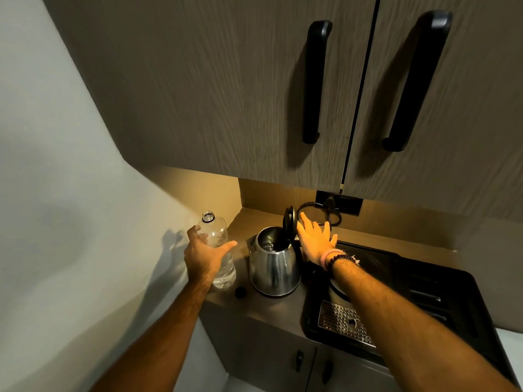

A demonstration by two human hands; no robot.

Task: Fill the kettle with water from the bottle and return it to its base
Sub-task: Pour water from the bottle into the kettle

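Head view. Two bare forearms reach in from the lower edge toward a brown countertop (271,306) under grey wood-grain wall cabinets with black bar handles (315,80). On the left, the left hand (202,254) is cupped around the near side of a clear plastic water bottle (219,244); its fingers are spread and curled at the bottle's wall, the thumb (227,246) pointing right across the front, though firm contact cannot be confirmed. That bottle stands upright and uncapped at the counter's left end, with water in its lower part. A small black bottle cap (240,292) lies on the counter between the bottle and a polished stainless-steel electric kettle (274,267). The kettle stands on the counter, left of a black tray (424,292), with its black hinged lid (290,222) raised upright. On the right, the right hand (315,239), wearing a pink band and a dark beaded bracelet (338,257), is open with fingers (304,219) extended and slightly spread, just beside the raised lid's outer face; contact cannot be determined. A round base (339,291) shows partly under the right forearm on the tray, above a perforated metal drip grate (343,321). A black coiled cord (322,212) hangs at the back wall.
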